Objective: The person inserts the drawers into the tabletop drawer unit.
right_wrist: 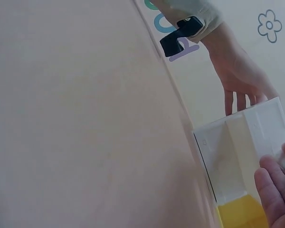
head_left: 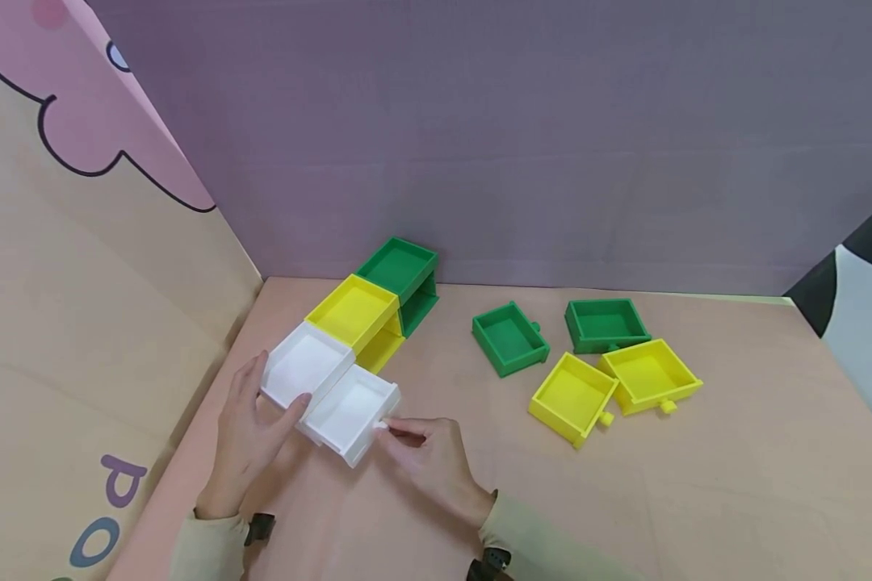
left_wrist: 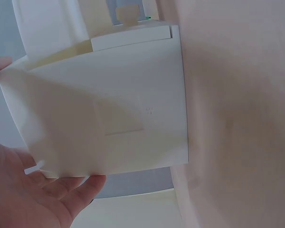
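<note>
A small white cabinet (head_left: pixel 308 361) stands at the near end of a row of box cabinets. My left hand (head_left: pixel 250 428) grips it, fingers along its left side and thumb at the front top edge. From its front a white drawer (head_left: pixel 352 410) sticks out, tray side up. Thumb and fingertips of my right hand (head_left: pixel 432 456) pinch the drawer's small knob (head_left: pixel 381 424), mostly hidden by them. In the left wrist view a lower drawer front (left_wrist: pixel 133 38) with a knob (left_wrist: pixel 128 14) sits in the cabinet below the pulled-out drawer.
Behind the white cabinet stand a yellow cabinet (head_left: pixel 354 310) and a green cabinet (head_left: pixel 398 266) with open fronts. To the right lie a green drawer (head_left: pixel 510 339), another green drawer (head_left: pixel 605 324), a yellow drawer (head_left: pixel 572 397) and another yellow drawer (head_left: pixel 650 373). A grey wall (head_left: pixel 516 145) rises behind.
</note>
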`<action>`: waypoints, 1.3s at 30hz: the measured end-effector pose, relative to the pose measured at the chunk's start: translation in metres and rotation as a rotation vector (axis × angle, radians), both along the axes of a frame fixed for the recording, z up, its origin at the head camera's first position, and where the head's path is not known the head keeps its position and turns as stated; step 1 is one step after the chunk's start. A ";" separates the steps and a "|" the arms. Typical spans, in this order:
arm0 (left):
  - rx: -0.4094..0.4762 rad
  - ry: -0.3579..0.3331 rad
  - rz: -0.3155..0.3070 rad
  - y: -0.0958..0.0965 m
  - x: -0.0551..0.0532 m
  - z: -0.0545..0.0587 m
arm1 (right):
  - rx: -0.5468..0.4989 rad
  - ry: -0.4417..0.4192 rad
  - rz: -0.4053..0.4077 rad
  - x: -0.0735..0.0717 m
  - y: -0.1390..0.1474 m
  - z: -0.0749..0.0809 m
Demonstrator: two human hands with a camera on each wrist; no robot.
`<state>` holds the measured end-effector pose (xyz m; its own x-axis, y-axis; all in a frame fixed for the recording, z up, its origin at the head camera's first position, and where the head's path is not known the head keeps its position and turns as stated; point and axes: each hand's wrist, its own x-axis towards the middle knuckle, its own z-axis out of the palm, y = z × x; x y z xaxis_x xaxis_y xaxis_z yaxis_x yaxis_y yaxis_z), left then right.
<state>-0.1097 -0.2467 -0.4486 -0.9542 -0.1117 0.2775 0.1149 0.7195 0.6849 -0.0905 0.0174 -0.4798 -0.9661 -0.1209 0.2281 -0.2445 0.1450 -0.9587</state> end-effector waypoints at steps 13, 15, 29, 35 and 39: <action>0.009 -0.006 0.008 0.000 -0.002 -0.003 | -0.014 0.007 -0.013 -0.002 -0.004 -0.003; 0.008 -0.008 0.008 0.000 -0.002 -0.003 | -0.012 0.014 -0.016 -0.003 -0.004 -0.004; 0.005 0.005 -0.005 -0.001 -0.001 -0.002 | 0.005 -0.016 0.029 -0.007 -0.004 -0.003; 0.008 0.017 -0.001 0.000 -0.002 -0.002 | 0.020 -0.011 0.033 -0.010 -0.004 -0.002; 0.013 0.016 0.000 0.000 -0.001 -0.002 | 0.008 -0.021 0.030 -0.013 -0.004 -0.002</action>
